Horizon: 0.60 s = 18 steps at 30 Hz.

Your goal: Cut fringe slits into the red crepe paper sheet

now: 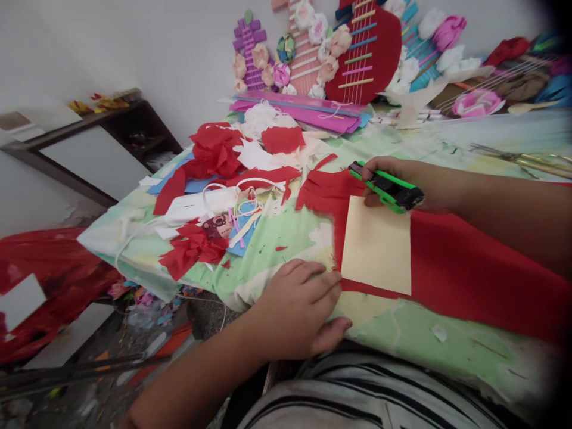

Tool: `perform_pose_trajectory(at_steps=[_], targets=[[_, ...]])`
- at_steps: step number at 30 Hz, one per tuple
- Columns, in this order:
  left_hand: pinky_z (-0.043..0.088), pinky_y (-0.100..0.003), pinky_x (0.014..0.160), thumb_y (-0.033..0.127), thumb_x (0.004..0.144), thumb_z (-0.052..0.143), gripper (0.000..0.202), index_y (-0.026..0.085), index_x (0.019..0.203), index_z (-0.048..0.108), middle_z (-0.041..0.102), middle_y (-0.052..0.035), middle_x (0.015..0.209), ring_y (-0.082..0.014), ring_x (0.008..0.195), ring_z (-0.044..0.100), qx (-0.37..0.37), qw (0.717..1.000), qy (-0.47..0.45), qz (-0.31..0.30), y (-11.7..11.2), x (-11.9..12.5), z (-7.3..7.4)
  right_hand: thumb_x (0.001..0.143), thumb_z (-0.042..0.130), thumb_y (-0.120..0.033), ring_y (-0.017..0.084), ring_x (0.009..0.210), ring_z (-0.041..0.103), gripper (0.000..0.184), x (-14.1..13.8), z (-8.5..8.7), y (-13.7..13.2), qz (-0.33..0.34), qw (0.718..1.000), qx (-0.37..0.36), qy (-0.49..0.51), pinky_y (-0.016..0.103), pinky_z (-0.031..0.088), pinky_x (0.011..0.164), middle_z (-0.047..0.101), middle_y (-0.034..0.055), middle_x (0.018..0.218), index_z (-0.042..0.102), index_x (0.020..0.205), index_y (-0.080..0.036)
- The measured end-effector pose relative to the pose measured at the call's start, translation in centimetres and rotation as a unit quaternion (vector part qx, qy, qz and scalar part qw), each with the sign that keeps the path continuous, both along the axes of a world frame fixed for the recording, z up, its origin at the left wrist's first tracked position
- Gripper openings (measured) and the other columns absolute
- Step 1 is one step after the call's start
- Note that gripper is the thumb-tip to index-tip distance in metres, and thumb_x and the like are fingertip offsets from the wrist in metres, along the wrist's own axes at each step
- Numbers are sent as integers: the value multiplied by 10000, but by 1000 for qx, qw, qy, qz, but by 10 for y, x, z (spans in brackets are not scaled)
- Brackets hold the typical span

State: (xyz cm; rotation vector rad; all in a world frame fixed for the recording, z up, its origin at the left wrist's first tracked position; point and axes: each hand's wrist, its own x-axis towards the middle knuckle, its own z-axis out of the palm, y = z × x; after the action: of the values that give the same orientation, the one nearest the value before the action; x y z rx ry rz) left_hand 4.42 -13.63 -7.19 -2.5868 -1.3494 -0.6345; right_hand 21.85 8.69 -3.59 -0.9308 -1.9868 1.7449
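Observation:
My right hand (379, 173) is closed around a green-and-black hand tool (393, 189), held over the top edge of a cream paper square (378, 250). Its slim end points up and left; I cannot make out a blade there. The square lies flat on a long piece of red sheet material (465, 268), whose left side is ragged. My left hand (301, 307) lies palm down at the table's near edge, fingers stretched out, fingertips at the lower left corner of the red sheet and the square. No object shows in it.
Red scraps (214, 149), white string (266, 119) and paper pieces lie left on the green-patterned tablecloth (286, 235). Paper-flower guitar decorations (370, 53) lean at the wall. Gold scissors (527, 159) lie far right. A shelf (93, 131) and floor litter are at the left.

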Motion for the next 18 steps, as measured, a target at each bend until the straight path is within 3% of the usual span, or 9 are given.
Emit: perform_pose_trajectory(at_steps=[4,18], targets=[[419,-413,797,362,809,457,345,99,959,621,627,-60,1040,-244,916,519,-18,1000,5,1,1,-1,2,530,690,-153,196,661,599,382,-1,-3,0,-11,1000,2,0,309,469,554,606,1,721,517,845,-281],[474,-374,799,309,817,452,298,102,935,631,658,-72,964,-220,912,574,-12,1000,-10,-8,2,-1,5,540,670,-164,167,609,592,292,-11,1,-15,-8,1000,27,5,273,440,531,565,-27,614,480,743,-252]])
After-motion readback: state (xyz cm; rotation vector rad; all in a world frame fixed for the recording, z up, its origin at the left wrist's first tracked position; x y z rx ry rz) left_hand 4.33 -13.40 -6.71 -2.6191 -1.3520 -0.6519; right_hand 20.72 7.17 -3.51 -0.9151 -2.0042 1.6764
